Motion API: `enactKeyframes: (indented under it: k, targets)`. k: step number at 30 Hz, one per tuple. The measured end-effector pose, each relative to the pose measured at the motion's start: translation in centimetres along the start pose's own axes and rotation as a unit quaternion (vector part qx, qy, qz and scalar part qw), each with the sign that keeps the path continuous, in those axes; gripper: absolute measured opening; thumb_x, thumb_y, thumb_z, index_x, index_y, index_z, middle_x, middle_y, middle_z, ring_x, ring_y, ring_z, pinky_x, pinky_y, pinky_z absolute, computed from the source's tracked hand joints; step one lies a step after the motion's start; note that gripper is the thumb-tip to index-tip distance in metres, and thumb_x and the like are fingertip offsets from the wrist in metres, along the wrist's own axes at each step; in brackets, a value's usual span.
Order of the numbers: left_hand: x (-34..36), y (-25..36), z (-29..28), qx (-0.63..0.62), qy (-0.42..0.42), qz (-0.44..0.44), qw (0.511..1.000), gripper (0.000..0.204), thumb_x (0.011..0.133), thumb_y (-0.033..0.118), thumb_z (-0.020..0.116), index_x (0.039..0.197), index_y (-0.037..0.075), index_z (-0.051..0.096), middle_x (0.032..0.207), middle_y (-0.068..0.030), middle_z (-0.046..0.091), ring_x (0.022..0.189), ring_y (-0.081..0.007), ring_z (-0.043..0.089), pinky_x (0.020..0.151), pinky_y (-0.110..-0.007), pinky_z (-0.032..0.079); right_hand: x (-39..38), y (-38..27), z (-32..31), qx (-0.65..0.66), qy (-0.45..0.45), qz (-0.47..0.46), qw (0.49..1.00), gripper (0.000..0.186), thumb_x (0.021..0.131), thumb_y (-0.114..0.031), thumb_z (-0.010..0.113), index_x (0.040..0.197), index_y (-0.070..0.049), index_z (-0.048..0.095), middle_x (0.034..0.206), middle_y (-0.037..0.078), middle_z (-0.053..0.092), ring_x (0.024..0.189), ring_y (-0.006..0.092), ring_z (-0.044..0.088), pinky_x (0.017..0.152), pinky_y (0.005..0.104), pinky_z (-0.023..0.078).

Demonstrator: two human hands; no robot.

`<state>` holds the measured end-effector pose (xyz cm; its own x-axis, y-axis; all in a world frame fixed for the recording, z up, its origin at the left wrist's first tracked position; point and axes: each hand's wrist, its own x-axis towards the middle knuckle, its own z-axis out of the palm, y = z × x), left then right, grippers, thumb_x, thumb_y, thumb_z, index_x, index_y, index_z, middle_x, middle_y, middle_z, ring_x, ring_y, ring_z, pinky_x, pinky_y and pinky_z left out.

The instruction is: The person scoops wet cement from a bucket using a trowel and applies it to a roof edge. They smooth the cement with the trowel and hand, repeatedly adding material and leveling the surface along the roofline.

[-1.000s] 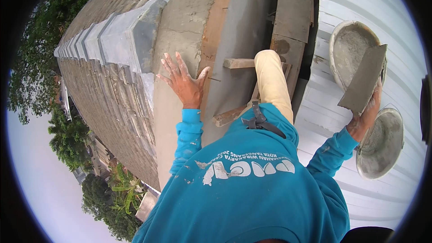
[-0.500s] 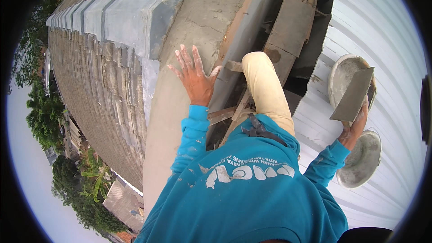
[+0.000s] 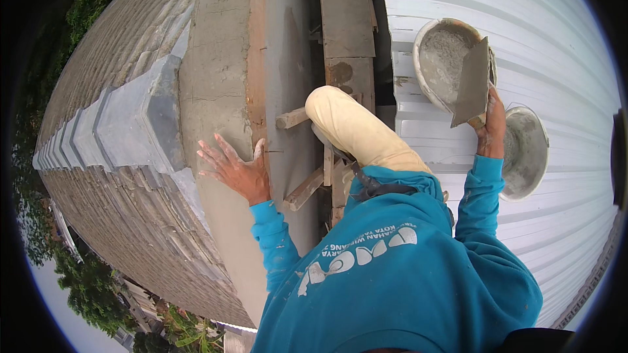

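Foliage lines the far left rim; next come brown roof tiles, split by a row of grey ridge caps that ends against a plastered ledge; over this ledge the left hand lies palm down, fingers spread wide and holding nothing, apparently resting on the plaster; a reddish-brown strip edges the ledge, then a grey wall drops away; right of it, scaffold planks run beside a bent knee in cream trousers; white corrugated roofing spreads beyond, carrying a round basin of grey mortar; a plastering float slants across that basin's right side, held from behind by the right hand, its fingers curled closed, the grip partly hidden; a second basin sits just beside that hand, grey residue coating its inside.
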<state>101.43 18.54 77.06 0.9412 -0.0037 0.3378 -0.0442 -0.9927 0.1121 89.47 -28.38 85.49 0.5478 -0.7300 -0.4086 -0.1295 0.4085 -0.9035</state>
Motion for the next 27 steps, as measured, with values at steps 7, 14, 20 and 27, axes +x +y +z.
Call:
enactKeyframes:
  k: [7,14,20,27]
  targets:
    - [0.1,1.0,-1.1,0.031,0.031,0.012,0.999,0.107,0.067,0.065,0.076,0.152,0.018,0.03,0.16,-0.0179,0.015,0.147,-0.0398,0.015,0.112,-0.07,0.015,2.0,0.7,-1.8,-0.132,0.038,-0.025,0.99,0.043,0.097,-0.014,0.05,0.135,0.006,0.047,0.118,0.016,0.062,0.098,0.0186,0.065,0.08,0.0286,0.055]
    - [0.8,13.7,-4.0,-0.296,0.075,0.033,0.952,0.073,0.086,0.026,0.07,0.146,0.001,0.037,0.156,-0.0209,0.026,0.144,-0.0404,0.025,0.113,-0.058,0.024,3.7,0.6,-3.2,-0.302,0.053,-0.045,0.951,0.048,0.093,-0.016,0.059,0.136,0.001,0.05,0.109,0.019,0.066,0.095,0.0205,0.066,0.079,0.0305,0.051]
    - [-1.9,31.1,2.5,-0.577,-0.363,-0.015,0.731,0.068,0.091,0.015,0.062,0.145,-0.011,0.029,0.131,-0.0307,0.054,0.121,-0.0416,0.055,0.099,-0.04,0.046,5.6,2.2,-3.6,-0.257,0.049,-0.053,0.964,0.05,0.092,-0.017,0.06,0.136,0.003,0.049,0.112,0.021,0.065,0.099,0.0234,0.065,0.082,0.0322,0.051]
    - [-3.9,35.0,5.6,-0.653,-0.423,-0.06,0.626,0.068,0.089,0.004,0.062,0.145,-0.012,0.027,0.135,-0.0309,0.051,0.127,-0.0311,0.05,0.1,-0.032,0.044,5.7,3.0,-3.5,-0.049,0.045,-0.004,0.998,0.041,0.098,-0.011,0.044,0.135,0.006,0.049,0.122,0.016,0.061,0.104,0.0205,0.064,0.088,0.0309,0.053]
